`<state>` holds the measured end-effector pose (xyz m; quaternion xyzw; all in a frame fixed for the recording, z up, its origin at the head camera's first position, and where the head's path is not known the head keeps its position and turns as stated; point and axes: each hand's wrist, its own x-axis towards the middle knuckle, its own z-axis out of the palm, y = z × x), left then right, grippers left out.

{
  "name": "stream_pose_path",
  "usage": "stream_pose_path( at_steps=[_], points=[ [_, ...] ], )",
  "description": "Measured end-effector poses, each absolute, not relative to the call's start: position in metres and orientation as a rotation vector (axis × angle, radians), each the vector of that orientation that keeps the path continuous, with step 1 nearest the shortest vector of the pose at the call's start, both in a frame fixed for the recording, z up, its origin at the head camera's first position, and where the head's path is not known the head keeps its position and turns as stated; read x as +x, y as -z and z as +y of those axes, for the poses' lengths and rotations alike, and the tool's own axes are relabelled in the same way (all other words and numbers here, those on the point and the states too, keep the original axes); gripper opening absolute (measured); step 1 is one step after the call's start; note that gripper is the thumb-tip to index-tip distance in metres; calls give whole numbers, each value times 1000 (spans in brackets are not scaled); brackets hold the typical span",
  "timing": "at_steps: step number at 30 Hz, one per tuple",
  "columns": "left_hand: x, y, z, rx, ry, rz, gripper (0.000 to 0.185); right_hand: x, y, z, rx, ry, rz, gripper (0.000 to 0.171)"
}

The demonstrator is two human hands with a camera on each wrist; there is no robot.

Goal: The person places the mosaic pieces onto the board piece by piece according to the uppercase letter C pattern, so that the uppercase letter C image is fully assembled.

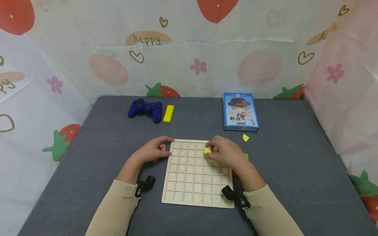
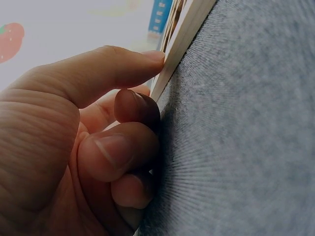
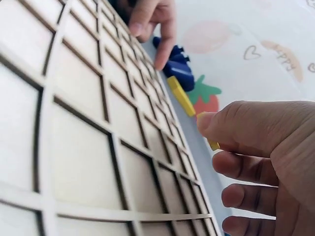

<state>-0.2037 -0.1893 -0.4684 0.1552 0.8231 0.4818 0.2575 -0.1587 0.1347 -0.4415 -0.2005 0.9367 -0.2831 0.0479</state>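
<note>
A pale wooden board with a grid of square recesses lies flat on the table. At its upper left, my left hand touches the frame: the index finger reaches the corner and the thumb tip meets the left edge. The other left fingers are bent beneath the palm in the left wrist view. Over the board's upper right part, my right hand pinches a small flat yellow piece between thumb and forefinger. In the right wrist view that yellow piece is mostly hidden by the thumb.
A yellow fan-shaped piece lies right of the board, below a blue game box. Green and red pieces show partly behind the right forearm. Farther back are a blue game controller and a yellow block.
</note>
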Motion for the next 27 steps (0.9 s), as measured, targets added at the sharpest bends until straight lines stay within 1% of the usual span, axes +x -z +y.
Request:
stream_pose_path(
  at_steps=[7, 17, 27],
  points=[
    [-203, 468, -190, 420, -1311, 2227, 55, -159, 450, 131, -570, 781, 2857, 27],
    [-204, 469, -189, 418, -1314, 2227, 55, -160, 453, 130, -522, 788, 2848, 26],
    [-204, 469, -189, 425, -1321, 2235, 55, -158, 452, 127, -510, 746, 2898, 21]
  ],
)
